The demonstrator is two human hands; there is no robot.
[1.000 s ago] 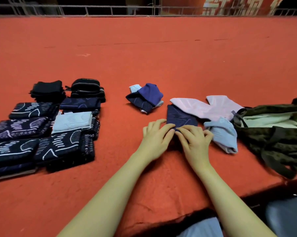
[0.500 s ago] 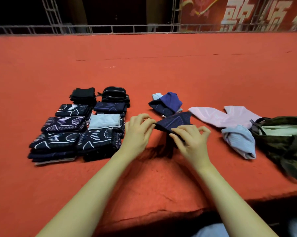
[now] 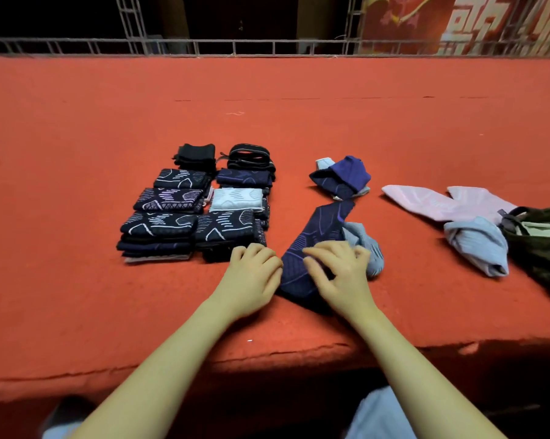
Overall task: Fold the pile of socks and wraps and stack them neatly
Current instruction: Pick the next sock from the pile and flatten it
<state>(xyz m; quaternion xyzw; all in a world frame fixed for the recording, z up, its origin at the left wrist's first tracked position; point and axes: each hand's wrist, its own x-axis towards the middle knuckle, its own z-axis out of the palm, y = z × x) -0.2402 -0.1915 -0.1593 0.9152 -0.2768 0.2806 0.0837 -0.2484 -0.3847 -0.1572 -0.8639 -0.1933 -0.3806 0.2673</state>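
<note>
Your left hand (image 3: 251, 277) rests on the red surface (image 3: 77, 296) near the front edge, fingers curled under at the knuckles; you cannot tell from this view whether it holds anything. It sits just left of the navy sock (image 3: 315, 248), touching or almost touching its near edge. Your right hand (image 3: 340, 274) lies on top of the navy sock, fingers bent and spread, pressing or pinching the fabric. A pale blue sock (image 3: 367, 248) lies bunched against the right side of that hand, partly under the navy one.

To the left, just beyond your left hand, stands the folded stack (image 3: 197, 207): dark patterned pieces in two columns, one white piece (image 3: 237, 199) among them, black items at the far end.

To the right lie a second pale blue sock (image 3: 476, 248) and, beyond it, pink socks (image 3: 441, 202), beside a camouflage bag (image 3: 543, 242).

Farther out, in the centre, sits a small heap of blue and navy socks (image 3: 343, 177).
</note>
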